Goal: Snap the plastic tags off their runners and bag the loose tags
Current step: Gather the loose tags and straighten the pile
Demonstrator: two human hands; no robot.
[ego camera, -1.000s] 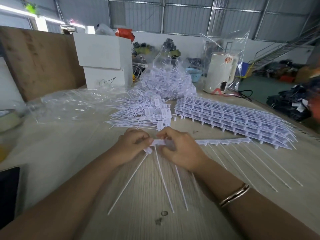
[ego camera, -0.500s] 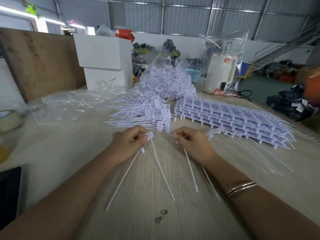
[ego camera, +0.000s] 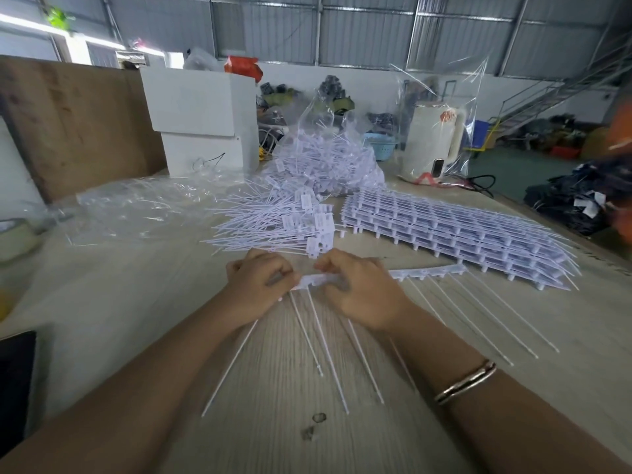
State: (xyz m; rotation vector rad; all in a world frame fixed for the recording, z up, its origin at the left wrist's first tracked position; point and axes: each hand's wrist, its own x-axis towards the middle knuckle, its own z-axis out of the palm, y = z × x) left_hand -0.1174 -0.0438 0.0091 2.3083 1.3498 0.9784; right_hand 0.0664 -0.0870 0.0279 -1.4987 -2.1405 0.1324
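Worktop (ego camera: 102, 319): pale wood-grain surface carrying all the stock; two small dark marks near the front edge.
White boxes (ego camera: 201, 121): two stacked at the back left, plain faces, no printing legible.
Stack of runners (ego camera: 455, 230): flat layered sheets of white tags still joined, lying at right, beyond the hands.
Clear bag of tags (ego camera: 328, 159): stands upright at centre back, well filled with loose white tags, mouth open at top.
Empty clear bags (ego camera: 136, 206): crumpled sheeting lying flat at left, beside the loose pile.
Loose tag pile (ego camera: 273, 220): snapped tags with long thin tails fanned to the left, just in front of the filled bag.
Kettle (ego camera: 434, 142): cream body inside a clear wrapper at back right; a red mark on its side, too small to read.
Runner in work (ego camera: 427, 271): a single strip lying across the worktop, its thin tails pointing toward the onlooker; its left end is between the two hands.
Left hand (ego camera: 260, 285): closed, fingers pinching the tag at the left end of the strip.
Right hand (ego camera: 362, 289): closed over the strip just beside the left hand, gripping it.
Bracelet (ego camera: 465, 384): metal bangle on the right wrist.
Writing: none readable on any tag, box or bag.
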